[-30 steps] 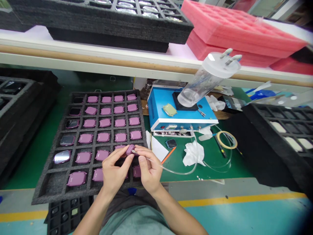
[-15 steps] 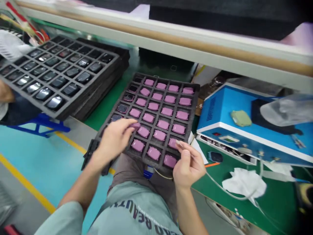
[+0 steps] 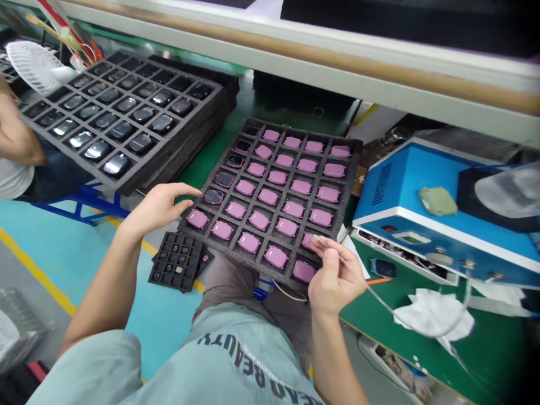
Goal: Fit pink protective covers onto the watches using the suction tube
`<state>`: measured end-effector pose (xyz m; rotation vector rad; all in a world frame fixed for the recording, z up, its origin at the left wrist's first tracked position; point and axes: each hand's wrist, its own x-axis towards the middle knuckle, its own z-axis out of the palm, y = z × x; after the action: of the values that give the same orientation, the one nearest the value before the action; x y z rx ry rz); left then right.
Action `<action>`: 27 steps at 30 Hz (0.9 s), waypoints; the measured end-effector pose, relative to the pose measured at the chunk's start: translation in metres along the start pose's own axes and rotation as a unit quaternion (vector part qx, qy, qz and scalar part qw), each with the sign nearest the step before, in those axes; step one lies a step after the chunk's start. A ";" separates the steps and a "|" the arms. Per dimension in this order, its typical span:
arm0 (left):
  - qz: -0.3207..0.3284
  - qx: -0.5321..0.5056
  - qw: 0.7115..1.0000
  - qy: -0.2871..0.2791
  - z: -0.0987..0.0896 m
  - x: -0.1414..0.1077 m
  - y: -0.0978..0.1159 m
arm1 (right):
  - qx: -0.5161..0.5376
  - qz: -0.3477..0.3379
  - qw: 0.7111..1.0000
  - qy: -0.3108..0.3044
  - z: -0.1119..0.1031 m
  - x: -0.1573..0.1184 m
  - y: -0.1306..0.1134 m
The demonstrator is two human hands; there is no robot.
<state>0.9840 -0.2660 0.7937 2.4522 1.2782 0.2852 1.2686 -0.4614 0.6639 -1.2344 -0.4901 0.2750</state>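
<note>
A dark foam tray [image 3: 257, 260] with square pockets lies before me, tilted in view. Most pockets hold pink-purple watch cases [image 3: 259, 220] with plain sides up; several in the left column show dark faces, one being a dark-faced watch [image 3: 214, 197]. My left hand [image 3: 162, 207] is at the tray's left edge beside that watch, thumb and fingers apart, nothing between them. Over the tray's front right corner, my right hand [image 3: 337, 275] pinches a thin pen-like tool [image 3: 323, 242] with a pale tube [image 3: 382, 301]. Its tip is close to a pink case; contact is unclear.
Stacked foam trays [image 3: 169, 152] of black watches stand at left, near a white fan [image 3: 34, 64] and another person's arm [image 3: 19, 135]. A small black tray [image 3: 175, 261] sits lower left. A blue machine [image 3: 400, 191] and crumpled tissue [image 3: 434, 315] are at right; a shelf rail runs above.
My left hand has let go of a purple case and moved left, off the pockets to the tray edge. My right hand keeps its pinch on the tool. The camera view has shifted.
</note>
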 end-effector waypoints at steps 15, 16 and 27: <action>0.137 0.171 0.969 -0.115 0.024 -0.029 0.014 | 0.008 0.002 1.000 -0.019 -0.001 0.001 0.001; 0.135 0.161 0.972 -0.109 0.024 -0.028 0.013 | 0.009 0.003 1.000 -0.020 -0.001 0.001 0.002; 0.064 0.202 0.976 -0.059 0.031 0.046 0.019 | 0.033 -0.008 0.999 0.009 0.001 -0.001 -0.001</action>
<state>1.0348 -0.2446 0.7737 2.8461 1.2253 -0.0997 1.2672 -0.4611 0.6650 -1.1677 -0.4720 0.2637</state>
